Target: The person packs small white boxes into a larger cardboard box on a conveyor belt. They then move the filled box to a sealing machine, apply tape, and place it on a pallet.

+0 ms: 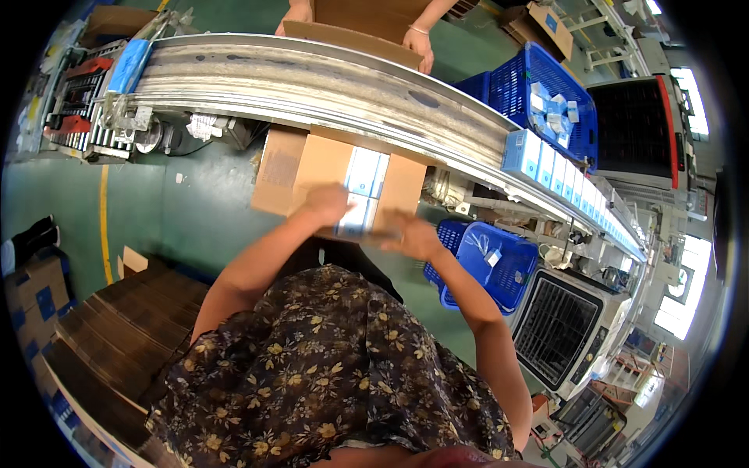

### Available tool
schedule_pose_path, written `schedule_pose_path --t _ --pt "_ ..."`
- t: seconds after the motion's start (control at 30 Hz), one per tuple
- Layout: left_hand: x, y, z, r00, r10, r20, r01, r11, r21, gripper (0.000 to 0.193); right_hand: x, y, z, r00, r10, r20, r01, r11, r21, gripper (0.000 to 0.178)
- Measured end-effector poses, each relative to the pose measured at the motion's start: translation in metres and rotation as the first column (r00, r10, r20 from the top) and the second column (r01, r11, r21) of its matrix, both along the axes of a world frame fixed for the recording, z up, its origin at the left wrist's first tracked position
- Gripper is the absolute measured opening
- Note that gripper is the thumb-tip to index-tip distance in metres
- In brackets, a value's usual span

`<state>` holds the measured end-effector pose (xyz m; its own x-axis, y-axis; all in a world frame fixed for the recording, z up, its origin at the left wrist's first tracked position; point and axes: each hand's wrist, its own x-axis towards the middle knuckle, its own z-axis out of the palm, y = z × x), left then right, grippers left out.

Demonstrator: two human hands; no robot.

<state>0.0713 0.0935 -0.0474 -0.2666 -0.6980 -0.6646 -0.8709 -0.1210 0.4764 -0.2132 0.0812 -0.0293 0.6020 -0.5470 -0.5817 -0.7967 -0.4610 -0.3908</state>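
Observation:
In front of me, against the near side of the conveyor, stands an open cardboard carton (404,178). Between its flaps show white and blue small boxes (365,173). My left hand (326,205) lies over the carton's left flap (321,165), near the small boxes; motion blurs its fingers. At the carton's near right corner, my right hand (415,236) touches or is very close to a flap. Its fingertips are smeared too, so whether it grips the cardboard is unclear.
Beyond the conveyor (312,82), a co-worker's hands (419,48) hold another carton (351,45). A row of blue-white boxes (546,165) lines its right end. Blue baskets (499,261) stand at right, beside a dark-fronted machine (558,327). Flattened cardboard (129,327) is stacked behind my left.

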Motion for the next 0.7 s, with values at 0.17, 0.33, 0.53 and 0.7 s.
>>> schedule_pose_path --t 0.17,0.33,0.53,0.7 --pt "0.000 -0.019 0.047 0.960 0.279 0.027 -0.137 0.550 -0.824 0.062 -0.021 0.010 -0.122 0.720 -0.622 0.307 0.694 0.636 -0.338 0.080" --pt "0.009 0.064 -0.023 0.927 0.277 0.251 -0.040 0.741 -0.670 0.074 -0.012 0.017 -0.121 0.294 -0.744 0.600 0.652 0.615 0.443 0.061" --pt "0.054 0.099 -0.063 0.584 0.773 0.246 -0.567 0.606 -0.558 0.082 0.048 0.061 -0.089 0.556 -0.492 0.670 0.521 0.834 0.180 0.069" --pt "0.165 0.095 -0.085 0.312 0.910 0.274 -0.674 0.415 -0.611 0.089 0.104 0.065 -0.151 0.581 -0.506 0.637 0.367 0.862 0.349 0.056"
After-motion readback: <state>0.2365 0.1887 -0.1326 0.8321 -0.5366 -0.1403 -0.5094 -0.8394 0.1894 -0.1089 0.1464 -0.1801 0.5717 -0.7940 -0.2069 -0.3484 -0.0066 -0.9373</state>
